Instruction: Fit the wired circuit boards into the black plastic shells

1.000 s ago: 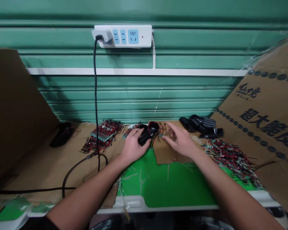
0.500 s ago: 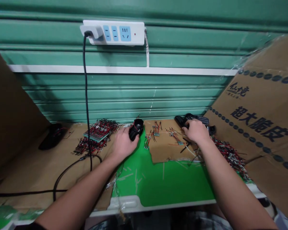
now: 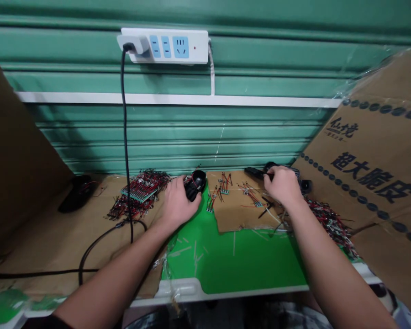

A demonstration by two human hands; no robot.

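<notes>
My left hand (image 3: 178, 201) is closed around a black plastic housing (image 3: 196, 184) with a round, cup-like end and a thin red wire at its rim. The housing rests near the back of the table, its open cup facing up. Farther right, my right hand (image 3: 283, 186) pinches a flat, elongated black plastic piece (image 3: 254, 173), which sticks out to the left of the fingers. Other black plastic parts (image 3: 306, 186) lie behind and beside that hand, partly hidden by it. Between the hands are small circuit boards with red and black wires (image 3: 223, 190).
A wired circuit board pile (image 3: 139, 189) sits on cardboard at left, beside a black shell (image 3: 76, 194). Another wire heap (image 3: 329, 224) lies right, against a cardboard box (image 3: 373, 173). A black cable (image 3: 126, 137) hangs from the power strip (image 3: 198, 47) across the left side.
The flat black piece in my right hand has shifted slightly left and turned away from the parts behind it. My left hand stays on the housing, which has rolled slightly.
</notes>
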